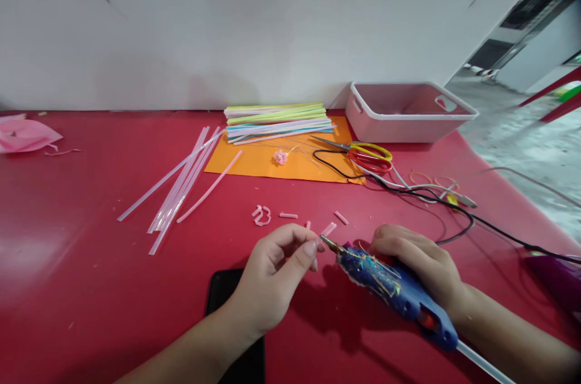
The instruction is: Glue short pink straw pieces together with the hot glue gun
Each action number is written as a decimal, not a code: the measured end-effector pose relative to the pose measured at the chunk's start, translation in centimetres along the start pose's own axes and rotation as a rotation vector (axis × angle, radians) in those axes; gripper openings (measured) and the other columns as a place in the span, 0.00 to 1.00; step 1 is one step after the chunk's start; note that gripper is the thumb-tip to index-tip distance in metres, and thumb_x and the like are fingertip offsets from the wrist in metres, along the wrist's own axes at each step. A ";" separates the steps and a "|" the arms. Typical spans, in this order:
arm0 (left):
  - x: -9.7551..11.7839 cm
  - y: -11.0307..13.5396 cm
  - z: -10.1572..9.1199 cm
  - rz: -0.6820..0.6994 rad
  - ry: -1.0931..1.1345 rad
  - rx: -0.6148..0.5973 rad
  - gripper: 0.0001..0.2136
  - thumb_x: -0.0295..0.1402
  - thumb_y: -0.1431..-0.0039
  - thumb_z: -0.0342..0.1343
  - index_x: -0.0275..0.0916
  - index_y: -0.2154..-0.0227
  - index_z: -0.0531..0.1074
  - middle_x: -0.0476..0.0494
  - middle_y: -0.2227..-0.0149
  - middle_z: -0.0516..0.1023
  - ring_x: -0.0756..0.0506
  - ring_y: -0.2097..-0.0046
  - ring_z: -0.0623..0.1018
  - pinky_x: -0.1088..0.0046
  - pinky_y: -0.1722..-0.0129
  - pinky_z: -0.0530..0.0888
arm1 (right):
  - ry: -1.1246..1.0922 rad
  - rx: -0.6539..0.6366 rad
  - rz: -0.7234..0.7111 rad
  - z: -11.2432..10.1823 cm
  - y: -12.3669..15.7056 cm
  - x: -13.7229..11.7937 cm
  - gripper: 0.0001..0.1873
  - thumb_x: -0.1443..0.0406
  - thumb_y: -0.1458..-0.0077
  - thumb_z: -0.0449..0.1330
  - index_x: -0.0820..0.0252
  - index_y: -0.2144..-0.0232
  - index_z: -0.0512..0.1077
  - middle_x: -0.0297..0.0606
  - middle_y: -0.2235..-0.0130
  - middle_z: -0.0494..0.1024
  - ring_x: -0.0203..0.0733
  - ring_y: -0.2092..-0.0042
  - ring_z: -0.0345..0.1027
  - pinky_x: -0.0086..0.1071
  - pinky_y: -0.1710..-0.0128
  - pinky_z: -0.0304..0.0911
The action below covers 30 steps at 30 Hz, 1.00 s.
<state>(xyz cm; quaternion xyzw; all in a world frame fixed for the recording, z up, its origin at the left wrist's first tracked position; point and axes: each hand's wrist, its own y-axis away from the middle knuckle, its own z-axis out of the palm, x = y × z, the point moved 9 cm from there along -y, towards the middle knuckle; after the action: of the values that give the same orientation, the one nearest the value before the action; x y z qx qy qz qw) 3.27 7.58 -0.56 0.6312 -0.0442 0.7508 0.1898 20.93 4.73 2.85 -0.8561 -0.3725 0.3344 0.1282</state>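
Observation:
My right hand point(417, 263) is wrapped round a blue glue gun point(394, 290) smeared with old glue strands, its metal nozzle pointing left. My left hand point(276, 275) pinches a short pink straw piece point(327, 229) between thumb and forefinger, right at the nozzle tip. Several cut pink straw bits point(262, 215) lie on the red table point(91, 263) just beyond my hands. A clear glue stick pokes out of the gun's back end.
Loose pale straws point(181, 187) lie to the left, a stacked bundle of coloured straws point(279, 120) on orange paper point(267, 163). Scissors point(363, 154), a white tray point(406, 111), black cables point(454, 208), a black phone point(227, 299) under my left wrist, pink paper point(22, 132) far left.

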 end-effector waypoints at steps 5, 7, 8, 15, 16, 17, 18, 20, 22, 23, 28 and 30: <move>0.2 0.0 -0.1 0.013 -0.017 0.004 0.10 0.41 0.38 0.58 0.39 0.68 0.74 0.51 0.75 0.69 0.53 0.76 0.61 0.76 0.76 0.57 | -0.006 -0.001 0.012 0.0 0.1 0.2 0.14 0.53 0.40 0.57 0.56 0.58 0.65 0.38 0.71 0.70 0.44 0.71 0.65 0.37 0.70 0.60; 0.3 0.0 0.1 0.021 -0.030 -0.002 0.10 0.40 0.37 0.57 0.39 0.68 0.74 0.51 0.75 0.68 0.53 0.76 0.61 0.77 0.76 0.58 | -0.010 -0.003 0.008 0.0 0.1 0.2 0.15 0.53 0.40 0.57 0.56 0.58 0.65 0.38 0.71 0.70 0.44 0.71 0.65 0.37 0.70 0.60; 0.4 -0.1 0.2 0.025 -0.037 -0.008 0.10 0.40 0.37 0.57 0.39 0.68 0.73 0.51 0.75 0.68 0.53 0.76 0.61 0.77 0.76 0.58 | -0.012 -0.006 0.009 0.1 0.1 0.2 0.14 0.54 0.40 0.57 0.56 0.58 0.65 0.38 0.71 0.70 0.43 0.71 0.65 0.36 0.70 0.60; 0.7 -0.1 0.3 0.041 -0.062 -0.012 0.10 0.39 0.36 0.56 0.38 0.69 0.72 0.51 0.75 0.68 0.53 0.74 0.64 0.76 0.74 0.60 | -0.014 -0.028 0.012 0.3 0.1 0.2 0.14 0.55 0.41 0.58 0.56 0.58 0.64 0.38 0.71 0.68 0.43 0.71 0.63 0.37 0.70 0.59; 0.7 -0.1 0.3 0.040 -0.064 -0.010 0.10 0.38 0.36 0.56 0.38 0.69 0.72 0.51 0.75 0.68 0.53 0.74 0.64 0.76 0.74 0.60 | -0.018 -0.028 0.010 0.3 0.1 0.2 0.14 0.55 0.41 0.58 0.56 0.58 0.64 0.38 0.71 0.68 0.43 0.71 0.63 0.37 0.70 0.59; 0.7 0.0 0.3 0.039 -0.065 -0.008 0.09 0.38 0.37 0.56 0.38 0.69 0.72 0.51 0.75 0.68 0.53 0.74 0.64 0.76 0.74 0.60 | -0.021 -0.029 0.012 0.3 0.2 0.2 0.14 0.55 0.41 0.57 0.56 0.59 0.64 0.38 0.71 0.68 0.43 0.71 0.63 0.37 0.70 0.59; 0.7 0.0 0.3 0.041 -0.066 -0.007 0.09 0.38 0.37 0.56 0.38 0.69 0.72 0.51 0.75 0.68 0.52 0.74 0.64 0.76 0.74 0.60 | -0.023 -0.024 0.016 0.3 0.2 0.2 0.13 0.55 0.41 0.57 0.55 0.59 0.64 0.38 0.71 0.68 0.43 0.71 0.63 0.36 0.70 0.59; 0.8 0.0 0.3 0.044 -0.069 -0.009 0.09 0.38 0.37 0.56 0.38 0.69 0.72 0.51 0.75 0.68 0.52 0.74 0.64 0.76 0.74 0.60 | -0.019 -0.011 0.026 0.2 0.2 0.3 0.13 0.55 0.41 0.57 0.55 0.59 0.65 0.38 0.71 0.69 0.44 0.71 0.64 0.36 0.70 0.59; 0.9 0.0 0.3 0.045 -0.071 -0.010 0.10 0.38 0.36 0.56 0.38 0.69 0.72 0.51 0.75 0.68 0.52 0.74 0.64 0.76 0.73 0.61 | -0.013 0.006 0.028 0.0 0.2 0.3 0.13 0.55 0.42 0.57 0.55 0.59 0.65 0.38 0.71 0.69 0.44 0.70 0.64 0.37 0.70 0.60; 0.9 0.0 0.3 0.045 -0.072 -0.009 0.10 0.38 0.36 0.56 0.38 0.70 0.72 0.51 0.75 0.68 0.52 0.74 0.64 0.76 0.73 0.61 | -0.011 0.011 0.027 0.0 0.2 0.3 0.13 0.55 0.42 0.57 0.55 0.58 0.65 0.38 0.71 0.69 0.44 0.70 0.64 0.37 0.69 0.60; 0.8 0.1 0.3 0.052 -0.071 -0.006 0.09 0.38 0.36 0.55 0.38 0.69 0.72 0.51 0.75 0.68 0.52 0.74 0.64 0.77 0.73 0.61 | -0.005 0.003 0.023 0.0 0.1 0.1 0.11 0.58 0.41 0.58 0.55 0.58 0.65 0.38 0.71 0.69 0.44 0.71 0.64 0.36 0.70 0.59; 0.8 0.1 0.3 0.057 -0.074 -0.007 0.09 0.37 0.36 0.55 0.38 0.69 0.72 0.51 0.75 0.68 0.52 0.74 0.64 0.77 0.73 0.61 | -0.004 0.000 0.017 -0.1 0.1 0.0 0.11 0.59 0.41 0.58 0.56 0.59 0.64 0.38 0.71 0.68 0.43 0.71 0.64 0.36 0.71 0.59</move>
<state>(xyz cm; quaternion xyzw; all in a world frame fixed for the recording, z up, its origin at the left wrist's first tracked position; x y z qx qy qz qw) 3.38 7.64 0.29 0.6562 -0.0716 0.7319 0.1690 21.04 4.71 2.83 -0.8585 -0.3655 0.3374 0.1247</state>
